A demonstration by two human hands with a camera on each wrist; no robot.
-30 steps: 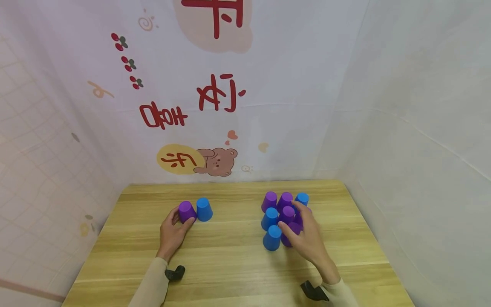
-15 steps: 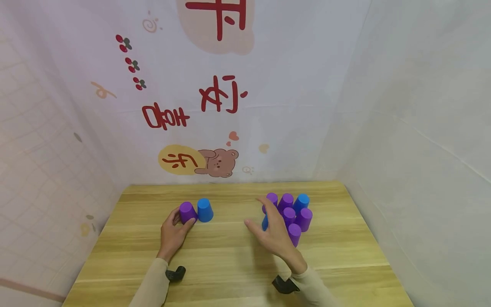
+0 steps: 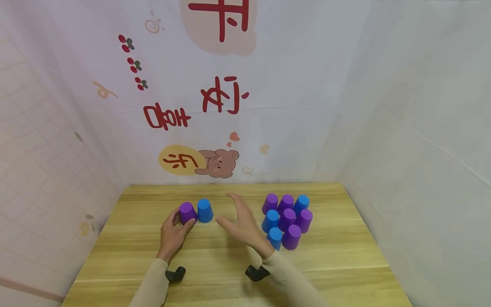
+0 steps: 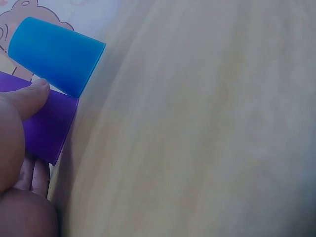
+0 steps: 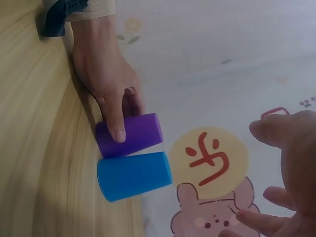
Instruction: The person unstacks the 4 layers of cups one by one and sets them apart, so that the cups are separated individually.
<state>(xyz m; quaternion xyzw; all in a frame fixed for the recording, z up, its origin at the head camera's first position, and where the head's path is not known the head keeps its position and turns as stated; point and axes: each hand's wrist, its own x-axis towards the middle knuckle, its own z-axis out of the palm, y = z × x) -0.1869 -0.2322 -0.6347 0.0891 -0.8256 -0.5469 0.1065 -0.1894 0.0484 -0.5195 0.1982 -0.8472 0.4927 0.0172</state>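
My left hand (image 3: 172, 234) grips an upside-down purple cup (image 3: 187, 212) standing on the table. Its thumb lies across the near side of that cup, as the left wrist view also shows. Right beside it stands an upside-down blue cup (image 3: 205, 211), close against the purple one at the rim. My right hand (image 3: 244, 226) is held over the table to the right of the blue cup, thumb and fingers spread, with nothing in it. In the right wrist view, my right hand (image 5: 296, 168) is apart from both cups.
At the right, a cluster of several upside-down cups stands on the wooden table (image 3: 337, 264), among them a purple cup (image 3: 291, 237) and a blue cup (image 3: 271, 221). A printed white cloth (image 3: 291, 106) hangs behind the table and along both sides.
My right hand has moved left from over the cup cluster to near the blue cup, carrying nothing. My left hand has stayed on the purple cup.
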